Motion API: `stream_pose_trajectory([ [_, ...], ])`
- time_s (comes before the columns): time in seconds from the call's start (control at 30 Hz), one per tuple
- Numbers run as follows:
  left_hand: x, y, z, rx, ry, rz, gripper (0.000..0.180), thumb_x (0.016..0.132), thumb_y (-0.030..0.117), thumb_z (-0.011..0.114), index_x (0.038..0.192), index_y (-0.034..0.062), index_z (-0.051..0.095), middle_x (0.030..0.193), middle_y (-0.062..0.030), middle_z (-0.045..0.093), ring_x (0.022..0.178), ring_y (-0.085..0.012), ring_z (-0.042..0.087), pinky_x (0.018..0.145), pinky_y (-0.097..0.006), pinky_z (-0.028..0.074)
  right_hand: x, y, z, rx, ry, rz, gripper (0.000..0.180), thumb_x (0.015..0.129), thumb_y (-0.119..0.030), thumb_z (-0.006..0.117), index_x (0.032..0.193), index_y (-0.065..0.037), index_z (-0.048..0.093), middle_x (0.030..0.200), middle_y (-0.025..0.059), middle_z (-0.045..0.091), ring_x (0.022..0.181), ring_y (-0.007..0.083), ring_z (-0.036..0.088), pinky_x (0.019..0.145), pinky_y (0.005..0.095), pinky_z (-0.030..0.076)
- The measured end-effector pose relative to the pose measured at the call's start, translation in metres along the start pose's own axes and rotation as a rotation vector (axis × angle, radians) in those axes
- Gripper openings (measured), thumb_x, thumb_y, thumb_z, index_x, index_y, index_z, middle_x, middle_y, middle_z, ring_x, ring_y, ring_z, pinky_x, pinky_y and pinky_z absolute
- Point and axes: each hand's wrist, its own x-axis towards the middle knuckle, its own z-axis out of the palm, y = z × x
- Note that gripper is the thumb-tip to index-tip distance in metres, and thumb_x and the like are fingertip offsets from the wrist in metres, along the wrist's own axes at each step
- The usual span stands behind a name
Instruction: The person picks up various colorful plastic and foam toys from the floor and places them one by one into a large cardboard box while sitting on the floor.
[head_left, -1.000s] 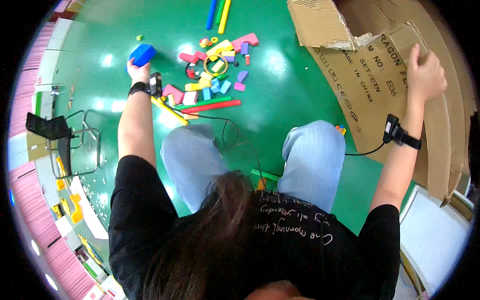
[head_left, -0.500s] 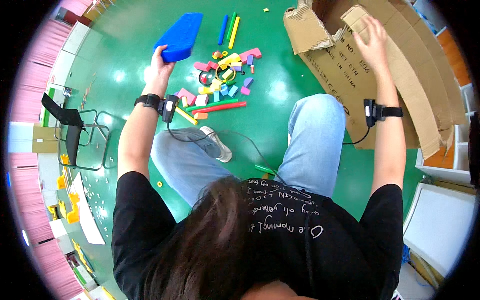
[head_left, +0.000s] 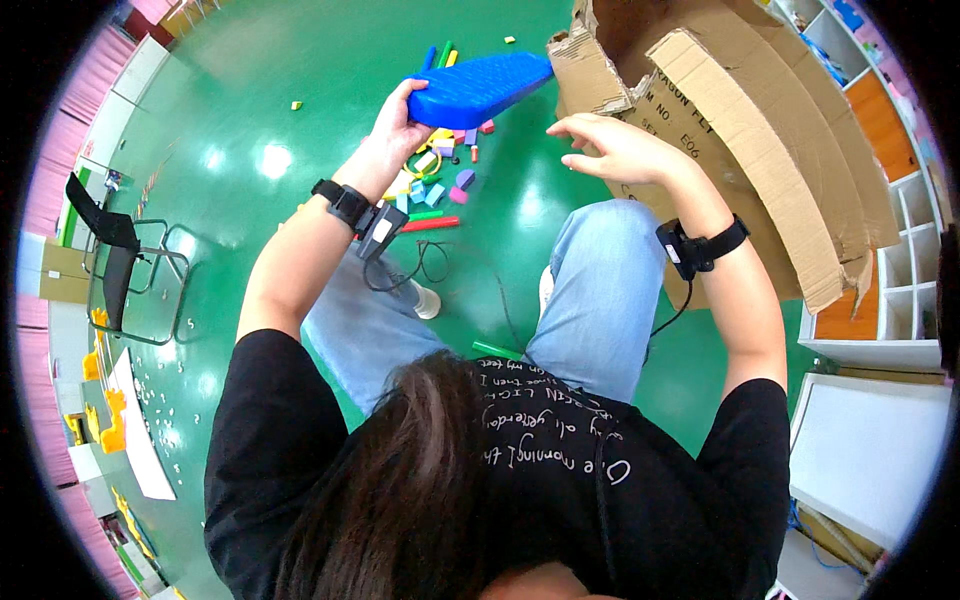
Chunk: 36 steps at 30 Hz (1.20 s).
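My left hand (head_left: 398, 128) grips the near end of a long, thick blue plastic piece (head_left: 478, 88) that narrows toward its far end. It hangs in the air over the loose toy blocks, with its far tip close to the torn flap of the cardboard box (head_left: 640, 125). My right hand (head_left: 622, 150) is empty, its fingers apart, in front of the box and just right of the blue piece. Under the blue piece lie several coloured blocks (head_left: 463, 180), partly hidden by it and by my left arm. A red stick (head_left: 432, 224) lies at the near side of the blocks.
The open box fills the right, its long flap (head_left: 740, 150) folded outward. White shelving (head_left: 910, 240) stands beyond it. A black chair (head_left: 118, 250) is at the left, near a white board (head_left: 140, 430) with scattered white bits. A green stick (head_left: 497, 351) lies between my legs.
My left hand has carried the blue piece to the right and turned its tip toward the box. The right hand has come off the box flap and moved left and nearer.
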Motion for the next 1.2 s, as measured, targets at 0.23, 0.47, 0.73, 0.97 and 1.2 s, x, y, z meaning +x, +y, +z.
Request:
stream_pose_trajectory([
  [0.23, -0.012, -0.020, 0.004, 0.265, -0.022, 0.000, 0.042, 0.076, 0.009, 0.060, 0.113, -0.0039, 0.044, 0.111, -0.0168, 0.053, 0.100, -0.0312, 0.056, 0.089, -0.044, 0.047, -0.026, 0.038, 0.005, 0.222, 0.002, 0.146, 0.031, 0.087, -0.017, 0.053, 0.114, -0.002, 0.051, 0.101, 0.0123, 0.060, 0.094, 0.0202, 0.058, 0.083, 0.0336, 0.046],
  [0.47, -0.027, -0.032, 0.001, 0.502, 0.077, -0.032, 0.038, 0.072, 0.010, 0.064, 0.106, 0.0015, 0.049, 0.102, -0.0107, 0.057, 0.087, -0.0208, 0.060, 0.076, -0.037, 0.052, 0.001, 0.010, 0.022, 0.169, 0.093, -0.003, 0.046, 0.086, -0.021, 0.057, 0.125, -0.004, 0.041, 0.121, 0.0151, 0.048, 0.105, 0.0236, 0.052, 0.086, 0.0333, 0.045],
  [0.73, -0.086, -0.072, 0.061, 1.066, -0.131, 0.106, 0.037, 0.072, 0.017, 0.066, 0.104, 0.0017, 0.055, 0.092, -0.0085, 0.062, 0.081, -0.0162, 0.061, 0.072, -0.030, 0.050, 0.053, -0.020, 0.062, 0.443, 0.131, 0.177, 0.115, 0.056, -0.045, 0.078, 0.132, 0.012, 0.014, 0.119, 0.0300, 0.045, 0.111, 0.0364, 0.048, 0.095, 0.0370, 0.040],
  [0.97, -0.062, -0.092, 0.064, 0.714, -0.243, -0.114, 0.039, 0.087, 0.032, 0.051, 0.115, 0.0053, 0.050, 0.108, -0.0075, 0.056, 0.088, -0.0159, 0.059, 0.076, -0.031, 0.051, 0.047, -0.026, 0.058, 0.649, 0.436, 0.578, 0.103, 0.052, -0.023, 0.080, 0.132, 0.000, 0.019, 0.114, 0.0194, 0.049, 0.100, 0.0255, 0.055, 0.077, 0.0349, 0.051],
  [1.2, -0.026, -0.110, 0.069, 0.497, -0.556, -0.213, 0.039, 0.093, 0.033, 0.042, 0.121, 0.0064, 0.045, 0.118, -0.0084, 0.050, 0.101, -0.0168, 0.054, 0.089, -0.032, 0.045, 0.028, -0.002, 0.036, 0.918, 0.705, 0.577, 0.064, 0.057, -0.006, 0.070, 0.115, -0.002, 0.041, 0.099, 0.0119, 0.055, 0.085, 0.0204, 0.058, 0.069, 0.0321, 0.051],
])
